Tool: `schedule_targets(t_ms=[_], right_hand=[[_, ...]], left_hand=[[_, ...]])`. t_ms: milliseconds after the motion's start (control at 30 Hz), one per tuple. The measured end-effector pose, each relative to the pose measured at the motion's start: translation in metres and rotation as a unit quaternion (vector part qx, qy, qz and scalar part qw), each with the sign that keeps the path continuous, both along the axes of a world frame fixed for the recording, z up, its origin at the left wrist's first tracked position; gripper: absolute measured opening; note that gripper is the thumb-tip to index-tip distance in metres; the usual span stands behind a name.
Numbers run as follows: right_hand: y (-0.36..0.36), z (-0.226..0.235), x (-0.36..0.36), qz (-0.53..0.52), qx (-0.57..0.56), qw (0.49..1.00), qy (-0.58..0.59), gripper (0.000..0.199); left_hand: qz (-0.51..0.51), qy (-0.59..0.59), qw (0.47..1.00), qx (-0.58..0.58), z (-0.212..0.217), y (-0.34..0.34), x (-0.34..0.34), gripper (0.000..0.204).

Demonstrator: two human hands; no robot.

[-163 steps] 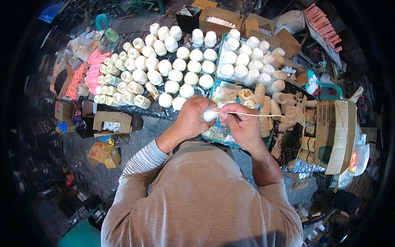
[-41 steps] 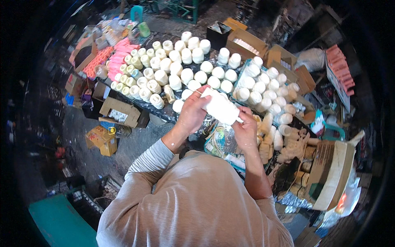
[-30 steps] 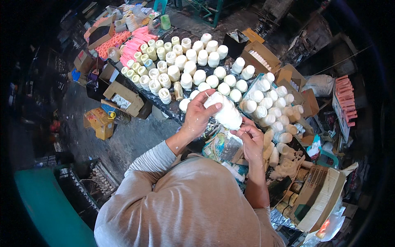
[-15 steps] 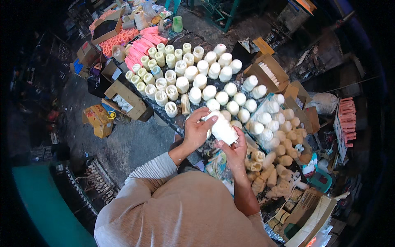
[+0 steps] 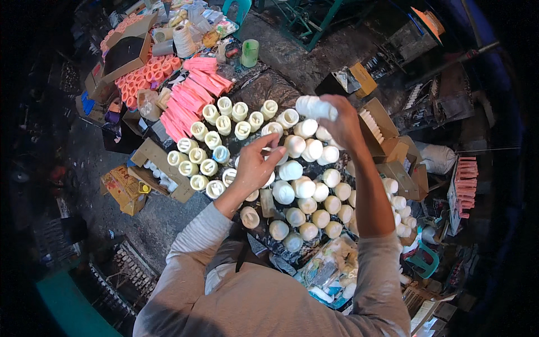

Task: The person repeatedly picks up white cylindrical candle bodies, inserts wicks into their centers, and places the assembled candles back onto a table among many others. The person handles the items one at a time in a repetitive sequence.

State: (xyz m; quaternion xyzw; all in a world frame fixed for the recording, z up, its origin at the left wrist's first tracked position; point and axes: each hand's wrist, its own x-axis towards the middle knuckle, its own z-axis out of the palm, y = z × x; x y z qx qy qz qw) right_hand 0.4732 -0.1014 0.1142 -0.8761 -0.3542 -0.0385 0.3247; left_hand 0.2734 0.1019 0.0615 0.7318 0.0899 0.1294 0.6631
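My right hand [image 5: 341, 121] is closed on a white ribbed cylinder [image 5: 310, 107], which looks like wax. It lies tilted nearly level over the far edge of a crowd of standing white cylinders [image 5: 303, 187]. My left hand [image 5: 255, 165] hovers over the middle of the group, thumb and forefinger apart, with no held thing showing. A hollow-topped white cylinder [image 5: 272, 130] stands just beyond its fingertips. To the left are cream cylinders [image 5: 190, 168] with open tops. One blue-tinted cylinder [image 5: 221, 154] stands among them. My forearms cover part of the group.
Pink sticks [image 5: 188, 106] lie heaped at the far left of the dark table, with a green cup [image 5: 250, 53] beyond. Cardboard boxes stand on both sides, including an open box [image 5: 382, 126] at right. Pink pieces lie on a white board [image 5: 452, 196] farther right.
My right hand has carried the white ribbed cylinder away from me, to the far side of the group. My left hand has let go of it and moved slightly left. The view has shifted forward.
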Motion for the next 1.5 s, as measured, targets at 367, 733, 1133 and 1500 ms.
schedule_targets(t_ms=[367,733,1133,1500], right_hand=[[0.070,-0.160,0.130,0.163,-0.329,0.928,0.057,0.066],[0.056,-0.095,0.122,0.085,-0.333,0.936,0.071,0.088],[-0.130,-0.079,-0.313,-0.249,0.088,0.930,0.256,0.013],[-0.481,-0.150,-0.431,-0.627,-0.228,0.717,0.201,0.044]], left_hand=[[-0.032,0.184,0.982,-0.004,-0.016,0.068,-0.091,0.034],[-0.057,0.155,0.985,0.053,-0.014,0.076,-0.091,0.037],[-0.348,0.208,0.911,0.081,-0.005,-0.046,-0.103,0.018],[-0.583,0.119,0.772,0.224,0.028,-0.253,-0.191,0.045]])
